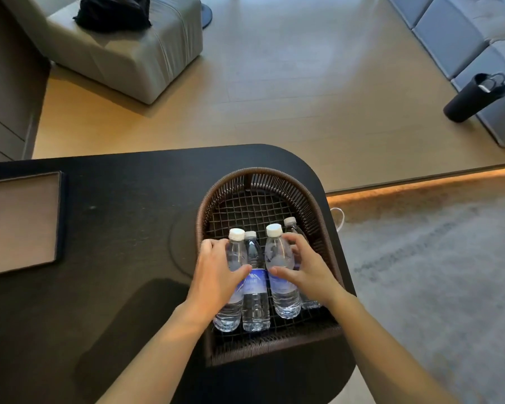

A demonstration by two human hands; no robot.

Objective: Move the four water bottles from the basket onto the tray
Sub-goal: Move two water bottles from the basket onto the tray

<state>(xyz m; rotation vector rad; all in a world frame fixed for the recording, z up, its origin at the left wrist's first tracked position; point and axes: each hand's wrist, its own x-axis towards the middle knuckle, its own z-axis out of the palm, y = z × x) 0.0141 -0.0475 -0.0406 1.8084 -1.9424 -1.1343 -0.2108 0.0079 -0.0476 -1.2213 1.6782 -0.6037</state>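
Several clear water bottles with white caps and blue labels stand in a dark woven basket [312, 196] on the black table [114, 217]. My left hand [213, 272] wraps around the leftmost bottle [233, 252]. My right hand [306, 266] grips the third bottle [277, 255]. A free bottle [254, 301] stands between them. Another bottle [292, 224] stands behind my right hand, mostly hidden. The tray [21, 223], flat with a dark rim and a brown inside, lies at the table's left edge with nothing on it.
Beyond the table are a wooden floor, a grey armchair [134, 53] with black cloth on it, and a grey sofa [473, 39] with a black flask [475, 97] leaning on it. A grey rug [435, 272] lies to the right.
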